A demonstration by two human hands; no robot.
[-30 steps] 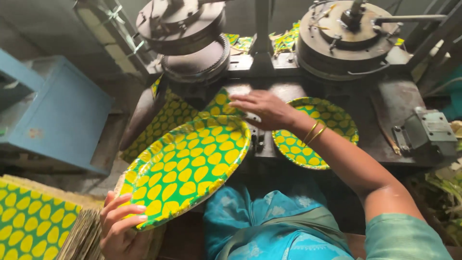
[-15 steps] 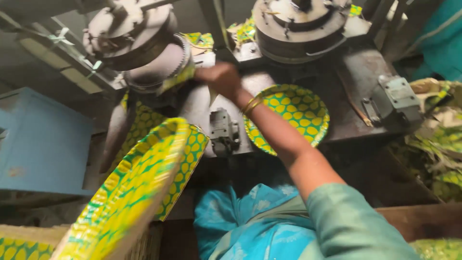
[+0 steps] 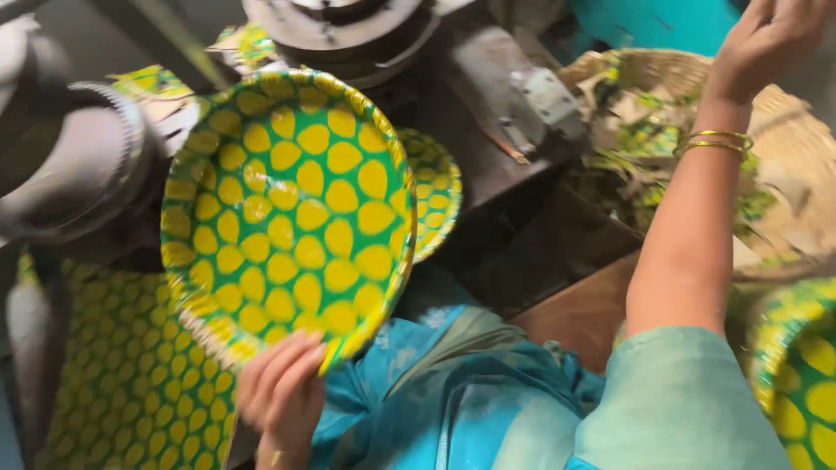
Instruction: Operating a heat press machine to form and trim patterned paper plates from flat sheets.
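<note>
The left hand (image 3: 280, 396) pinches the lower rim of a plate (image 3: 287, 218); the right hand (image 3: 766, 39) is raised above the basket (image 3: 788, 139), its fingers loosely curled, holding nothing

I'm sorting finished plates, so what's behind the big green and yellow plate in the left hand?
A second matching plate peeks out behind the held plate, resting on the dark press bed. Its left part is covered.

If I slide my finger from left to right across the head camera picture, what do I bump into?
Grey round machine head → big green-and-yellow paper plate held by the left hand → second patterned plate → right hand over the woven basket.
</note>
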